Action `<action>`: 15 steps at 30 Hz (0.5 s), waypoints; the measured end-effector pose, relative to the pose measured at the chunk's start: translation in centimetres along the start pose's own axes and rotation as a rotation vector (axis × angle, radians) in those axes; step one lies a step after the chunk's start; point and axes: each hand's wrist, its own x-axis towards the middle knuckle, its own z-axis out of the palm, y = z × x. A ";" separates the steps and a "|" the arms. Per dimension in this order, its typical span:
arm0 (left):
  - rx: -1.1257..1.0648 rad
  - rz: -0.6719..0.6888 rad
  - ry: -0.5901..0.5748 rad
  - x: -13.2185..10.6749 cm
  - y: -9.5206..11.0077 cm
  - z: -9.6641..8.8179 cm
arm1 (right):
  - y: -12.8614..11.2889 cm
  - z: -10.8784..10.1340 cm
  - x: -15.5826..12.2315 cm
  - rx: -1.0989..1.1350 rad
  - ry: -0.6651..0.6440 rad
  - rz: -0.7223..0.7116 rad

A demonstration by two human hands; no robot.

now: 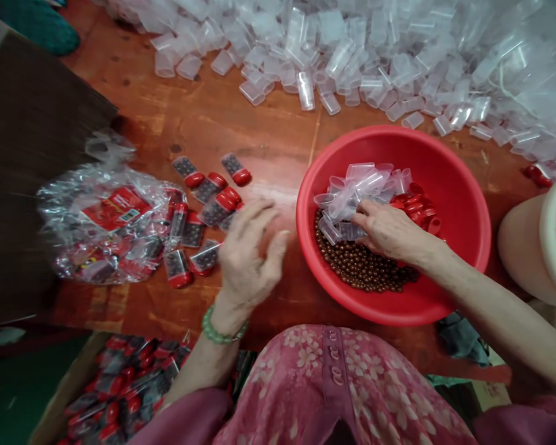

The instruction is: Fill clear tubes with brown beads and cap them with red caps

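My right hand (391,228) reaches into a red basin (463,179), its fingers curled together on a clear plastic tube (349,232). Around the fingertips is a heap of more clear tubes (366,185). Small round brown balls (370,269) cover the near side of the basin's floor, and red caps (417,207) lie to the right of the tubes. My left hand (248,259) hovers or rests over the table left of the basin, fingers spread, holding nothing visible. Beside it are several filled red-capped tubes (206,256) with dark balls inside.
Clear tubes (306,89) are piled along the table's far side. A clear plastic bag (106,216) of red-capped pieces lies left, by a dark box (32,154). A box of filled tubes (120,383) stands below the table edge. A pale bucket (521,241) is at right.
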 end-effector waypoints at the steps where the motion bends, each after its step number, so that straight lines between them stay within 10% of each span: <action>1: -0.024 0.067 -0.040 0.5 0.9 0.7 | 0.1 0.2 0.1 -0.001 -0.003 -0.006; 8: 0.186 0.339 -0.592 5.3 3.9 2.5 | 1.8 0.0 0.0 0.077 0.141 0.006; 15: 0.233 0.362 -0.755 7.4 4.6 5.1 | 3.1 -0.2 -0.7 0.222 0.283 -0.109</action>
